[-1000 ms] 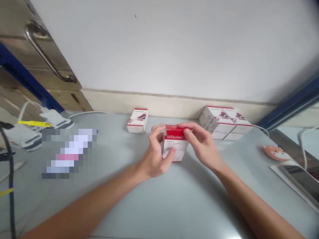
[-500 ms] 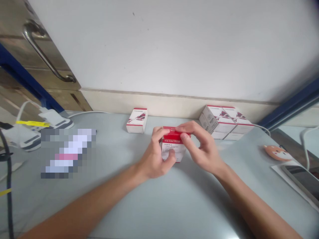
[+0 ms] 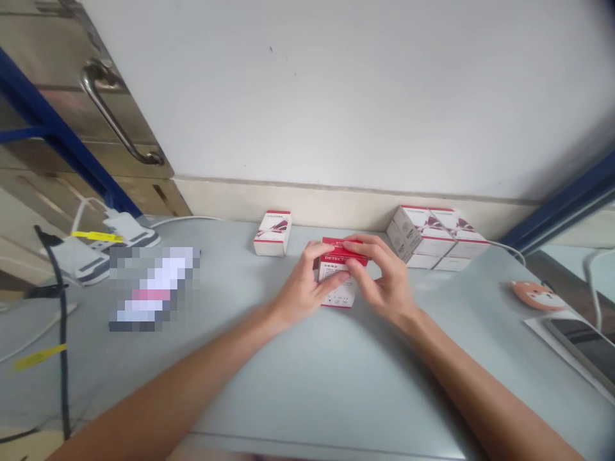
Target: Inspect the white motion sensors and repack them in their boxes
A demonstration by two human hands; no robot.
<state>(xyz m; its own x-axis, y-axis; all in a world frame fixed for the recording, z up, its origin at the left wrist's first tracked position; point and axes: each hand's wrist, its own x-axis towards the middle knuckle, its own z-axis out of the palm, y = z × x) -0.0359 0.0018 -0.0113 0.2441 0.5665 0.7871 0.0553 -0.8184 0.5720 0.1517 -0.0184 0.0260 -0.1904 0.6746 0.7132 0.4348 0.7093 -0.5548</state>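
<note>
Fingers of both hands curve around one red-and-white box (image 3: 339, 296), held between them with its lettered face toward my view and its red top up. Watching remotely, I read across from the left. Well left of the fingers lies a white power strip (image 3: 139, 238) with plugs in it. Nearer them, a pixelated patch (image 3: 154, 288) hides something I cannot identify. Beyond the fingertips and slightly left, a single box (image 3: 272, 234) sits by the wall.

Next comes the left hand (image 3: 300, 288), curled narrow around the held box's left side, thumb across the printed front. The right hand (image 3: 391, 282) pinches the upper right corner, thumb on the front edge, forefinger over the red top. I judge the step in hand to be work on that top flap; opening or closing, I cannot tell, nor whether the base touches the table (image 3: 298, 384). To me, the next move calls for a steady left hold and light, even pressure from the right fingertips.

Just beyond the right fingers stands a block of boxes (image 3: 435, 240); farther right lie an orange animal-faced item (image 3: 535, 296) and a phone-like device (image 3: 581, 349).
</note>
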